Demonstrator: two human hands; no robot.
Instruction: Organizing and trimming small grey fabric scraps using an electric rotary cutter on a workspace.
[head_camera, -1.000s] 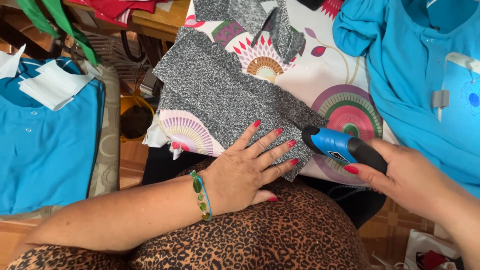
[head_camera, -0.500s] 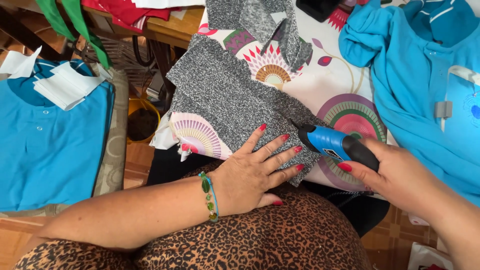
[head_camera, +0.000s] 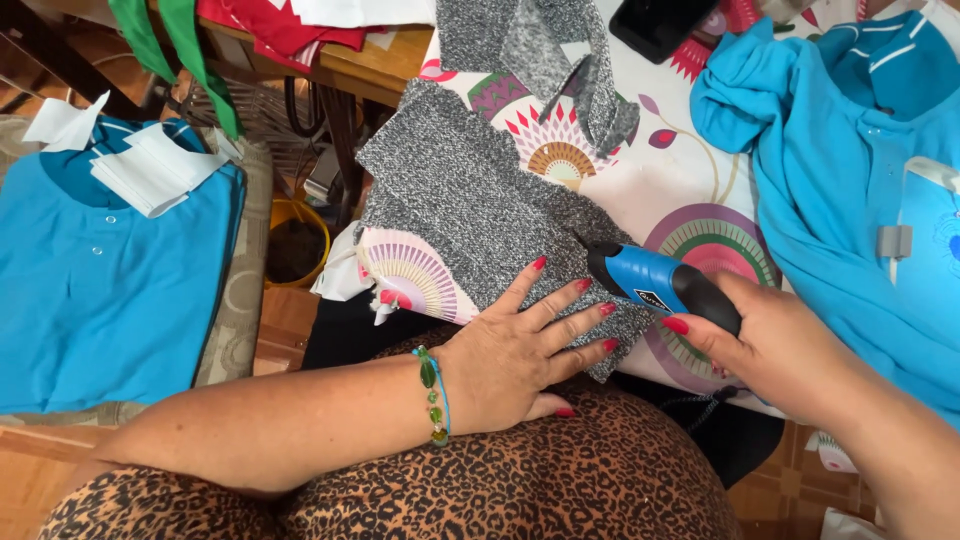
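Head view looks down on a person seated at a counter (head_camera: 690, 190) covered with a smooth white cloth printed with round fan-like patterns in pink, purple and green; a piece of grey fabric (head_camera: 470, 200), speckled and coarse like a knit, lies across its near edge and hangs partly over the side; the left hand (head_camera: 515, 350) rests flat on the lower part of that fabric, its grip spread wide, fingers fanned with red nails, palm pressing the cloth down; a beaded green bracelet (head_camera: 433, 395) circles the wrist; the right hand (head_camera: 790, 350) is wrapped around a handheld tool (head_camera: 660, 285) with a glossy blue body and a black rubbery back end, its grip pressed together on the tool, the thin dark tip touching the fabric's edge just beside the left fingertips; a second strip of the same grey knit (head_camera: 560, 60) lies folded further back; a turquoise shirt (head_camera: 840, 150) of soft jersey is bunched at the right; another turquoise shirt (head_camera: 100, 280) lies flat at the left with folded white paper pieces (head_camera: 150, 170) on top; a yellow bucket (head_camera: 300, 240) stands below on the floor, its inside dark, contents impossible to tell; leopard-print cloth (head_camera: 480, 480) covers the lap.
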